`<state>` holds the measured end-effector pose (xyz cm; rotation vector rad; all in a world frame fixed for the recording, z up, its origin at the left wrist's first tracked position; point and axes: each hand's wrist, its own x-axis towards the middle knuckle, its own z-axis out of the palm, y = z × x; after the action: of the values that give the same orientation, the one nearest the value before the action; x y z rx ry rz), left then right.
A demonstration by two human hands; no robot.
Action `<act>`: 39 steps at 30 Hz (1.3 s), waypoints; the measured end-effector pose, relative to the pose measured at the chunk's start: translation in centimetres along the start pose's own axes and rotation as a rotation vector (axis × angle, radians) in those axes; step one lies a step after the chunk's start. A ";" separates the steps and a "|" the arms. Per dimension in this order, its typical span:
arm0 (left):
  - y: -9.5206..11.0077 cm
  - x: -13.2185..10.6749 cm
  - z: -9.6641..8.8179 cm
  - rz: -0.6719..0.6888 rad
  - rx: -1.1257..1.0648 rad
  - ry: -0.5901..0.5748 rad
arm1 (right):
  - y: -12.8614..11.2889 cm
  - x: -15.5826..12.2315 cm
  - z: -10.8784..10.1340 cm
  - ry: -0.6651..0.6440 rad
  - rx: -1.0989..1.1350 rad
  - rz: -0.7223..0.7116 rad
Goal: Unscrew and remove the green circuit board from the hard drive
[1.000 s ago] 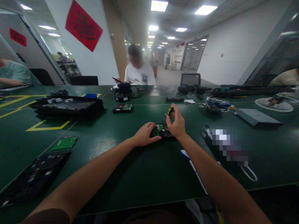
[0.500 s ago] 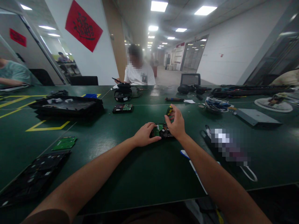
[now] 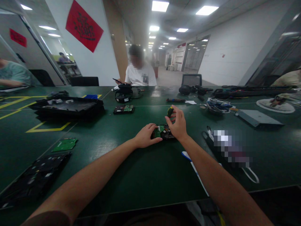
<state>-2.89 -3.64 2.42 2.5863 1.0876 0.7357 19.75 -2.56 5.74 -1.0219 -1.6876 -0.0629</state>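
Observation:
A small hard drive with a green circuit board on top lies on the green table in front of me. My left hand rests on its left end, fingers curled down onto it. My right hand is above its right end, fingers pinched around the black and yellow handle of a screwdriver that stands upright over the drive.
A second drive lies farther back. At left lie a black tray, a green board and a black panel. A grey box and cables sit at right. A person sits across the table.
My right hand's fingers have shifted around the screwdriver handle, which sits slightly lower. The left hand and the drive have not moved.

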 end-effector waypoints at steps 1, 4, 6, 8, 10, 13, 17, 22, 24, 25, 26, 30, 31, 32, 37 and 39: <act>0.0 0.0 0.0 0.000 0.003 -0.001 | 0.0 0.0 0.0 0.000 0.007 -0.010; 0.0 0.0 0.0 0.001 0.005 -0.004 | 0.1 0.0 0.2 0.001 0.015 -0.031; 0.0 0.0 -0.1 0.002 0.000 -0.003 | 0.3 0.0 0.3 0.005 -0.002 -0.024; 0.1 0.0 -0.1 0.002 -0.004 0.002 | 0.3 0.0 0.2 0.010 -0.023 -0.008; 0.1 0.0 -0.1 0.003 -0.005 0.002 | 0.2 0.0 0.1 0.020 -0.036 0.001; 0.1 -0.1 0.0 0.005 0.001 -0.002 | 0.0 0.0 -0.1 0.016 -0.033 -0.003; 0.0 -0.1 0.0 0.006 0.000 -0.001 | -0.1 -0.1 0.0 -0.001 -0.015 -0.015; 0.0 -0.1 -0.1 0.000 0.006 -0.009 | 0.1 -0.1 0.0 0.004 -0.018 -0.001; 0.1 -0.1 -0.1 0.000 0.010 -0.008 | 0.1 -0.1 0.0 0.008 -0.020 0.006; 0.1 0.0 -0.1 -0.001 0.011 -0.009 | 0.1 -0.1 0.0 0.008 -0.020 0.006; 0.1 0.0 -0.1 -0.002 0.012 -0.011 | 0.1 -0.1 0.0 0.007 -0.018 0.002; -0.1 0.0 0.0 0.001 0.014 -0.015 | 0.3 -0.2 0.2 0.004 0.005 -0.013; -0.1 0.0 0.1 0.002 0.015 -0.013 | 0.4 -0.2 0.3 0.006 0.007 -0.011; -0.1 0.0 0.1 0.003 0.016 -0.011 | 0.5 -0.2 0.3 0.010 0.004 -0.009; -0.2 0.0 0.2 0.004 0.004 0.004 | 0.4 -0.2 0.1 0.024 -0.022 -0.009; -0.2 -0.1 0.2 0.005 -0.001 0.008 | 0.3 -0.2 0.1 0.021 -0.010 -0.015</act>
<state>-2.94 -3.54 2.17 2.5879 1.0830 0.7482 19.83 -2.43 5.41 -1.0126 -1.6775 -0.0913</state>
